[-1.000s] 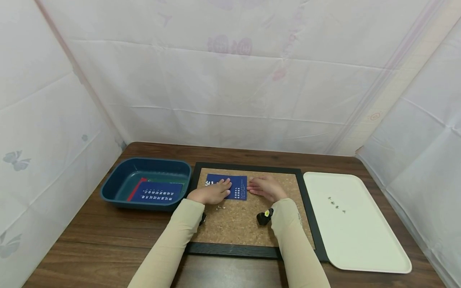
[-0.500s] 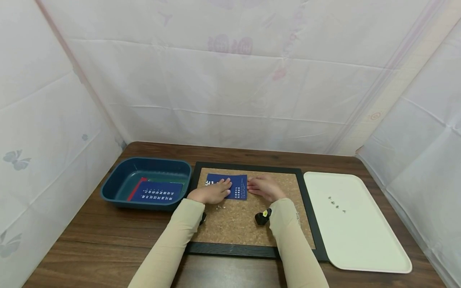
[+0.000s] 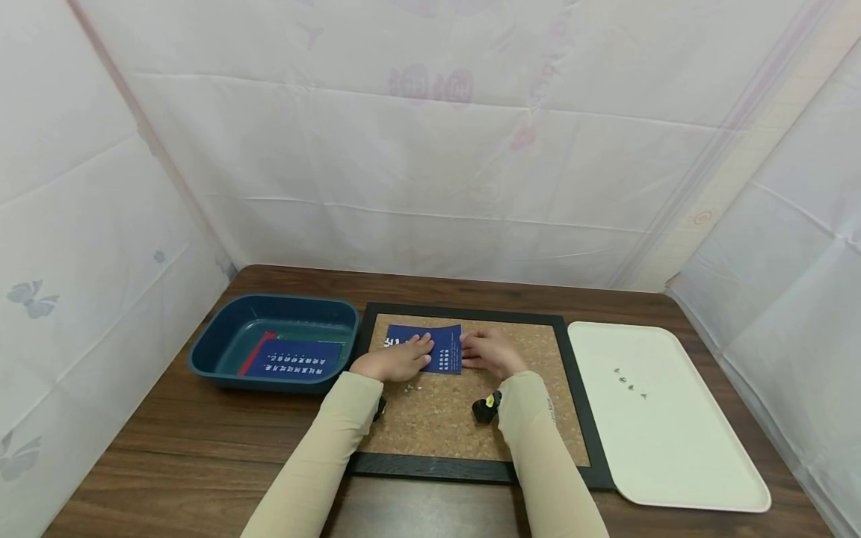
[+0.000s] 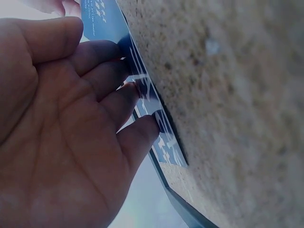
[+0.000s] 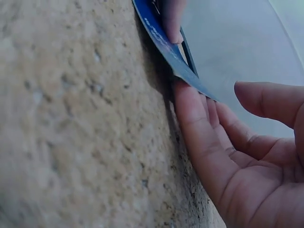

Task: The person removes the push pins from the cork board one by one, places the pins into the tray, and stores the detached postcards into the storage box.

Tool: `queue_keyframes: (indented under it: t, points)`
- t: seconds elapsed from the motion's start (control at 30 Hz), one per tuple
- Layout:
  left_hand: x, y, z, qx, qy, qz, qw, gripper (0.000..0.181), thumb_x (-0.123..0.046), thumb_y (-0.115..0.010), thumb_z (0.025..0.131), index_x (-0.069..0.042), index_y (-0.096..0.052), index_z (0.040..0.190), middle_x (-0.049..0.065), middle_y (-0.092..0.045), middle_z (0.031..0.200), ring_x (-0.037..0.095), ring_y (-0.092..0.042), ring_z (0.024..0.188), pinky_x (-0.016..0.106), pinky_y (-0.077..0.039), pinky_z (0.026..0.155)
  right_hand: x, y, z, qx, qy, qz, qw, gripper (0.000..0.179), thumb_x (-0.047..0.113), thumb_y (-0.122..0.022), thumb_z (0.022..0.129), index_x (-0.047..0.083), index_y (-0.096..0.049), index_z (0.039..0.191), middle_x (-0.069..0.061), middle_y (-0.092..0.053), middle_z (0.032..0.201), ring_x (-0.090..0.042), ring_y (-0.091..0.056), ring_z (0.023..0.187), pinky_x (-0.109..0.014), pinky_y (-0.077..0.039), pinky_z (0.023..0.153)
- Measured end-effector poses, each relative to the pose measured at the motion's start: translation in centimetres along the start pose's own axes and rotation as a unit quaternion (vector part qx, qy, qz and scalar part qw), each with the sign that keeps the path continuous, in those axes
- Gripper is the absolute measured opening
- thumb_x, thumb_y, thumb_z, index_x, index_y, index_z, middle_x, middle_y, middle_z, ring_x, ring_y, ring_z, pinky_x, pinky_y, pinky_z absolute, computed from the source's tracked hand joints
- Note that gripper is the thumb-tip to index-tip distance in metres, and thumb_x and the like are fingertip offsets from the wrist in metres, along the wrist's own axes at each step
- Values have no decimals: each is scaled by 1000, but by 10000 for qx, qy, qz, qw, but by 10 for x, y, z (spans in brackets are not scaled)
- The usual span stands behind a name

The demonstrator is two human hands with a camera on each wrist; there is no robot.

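Note:
A blue card (image 3: 447, 345) with white printed characters lies on a cork board (image 3: 437, 426) with a black frame. My left hand (image 3: 395, 360) rests on the card's left half, its fingertips pressing the printed face, as the left wrist view also shows. At the card's right edge is my right hand (image 3: 495, 353). In the right wrist view, that hand's fingertips reach under the edge of the card (image 5: 164, 45), which curves up off the cork. The right thumb stands apart from the card there.
To the left, a dark teal basin (image 3: 215, 351) holds another blue card (image 3: 296, 360) and something red (image 3: 255, 353). On the right, a cream tray (image 3: 679, 441) carries several tiny metallic pieces (image 3: 630, 386). White crumbs (image 3: 413, 387) lie on the cork below the card.
My right hand and wrist have shifted slightly left, toward the card's edge. The left hand and the card show almost no movement.

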State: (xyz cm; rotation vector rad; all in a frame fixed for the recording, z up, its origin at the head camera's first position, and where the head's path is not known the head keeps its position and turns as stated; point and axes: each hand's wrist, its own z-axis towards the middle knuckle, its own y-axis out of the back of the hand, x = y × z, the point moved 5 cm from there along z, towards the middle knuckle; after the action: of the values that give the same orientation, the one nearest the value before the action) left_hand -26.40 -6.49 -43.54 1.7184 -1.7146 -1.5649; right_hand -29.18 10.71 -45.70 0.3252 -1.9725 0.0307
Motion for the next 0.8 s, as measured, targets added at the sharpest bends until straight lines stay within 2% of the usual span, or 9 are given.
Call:
queue_keyframes:
  t: [0.4, 0.53, 0.8]
  points:
    - [-1, 0, -1, -1, 4, -5, 10000, 52, -29, -31, 106, -8, -23, 153, 8, -12, 162, 26, -9, 150, 46, -15, 121, 2, -8, -2, -239, 250, -665, 9972, 20, 6, -59, 95, -6, -59, 110, -11, -61, 93, -12, -61, 73, -24, -57, 66]
    - [-1, 0, -1, -7, -33, 30, 10000, 51, -28, -30, 107, -8, -23, 153, 8, -12, 162, 26, -9, 150, 47, -15, 121, 2, -7, -2, -391, 209, -799, 9958, 19, 6, -61, 93, -5, -60, 108, -10, -61, 91, -11, -60, 70, -22, -57, 62]
    - [0, 0, -2, 17, -19, -59, 10000, 52, -29, -32, 106, -8, -22, 153, 8, -11, 162, 26, -8, 150, 47, -15, 121, 3, -8, 0, -374, 85, -917, 9951, 15, 4, -60, 93, -5, -60, 106, -9, -60, 87, -12, -60, 69, -20, -56, 60]
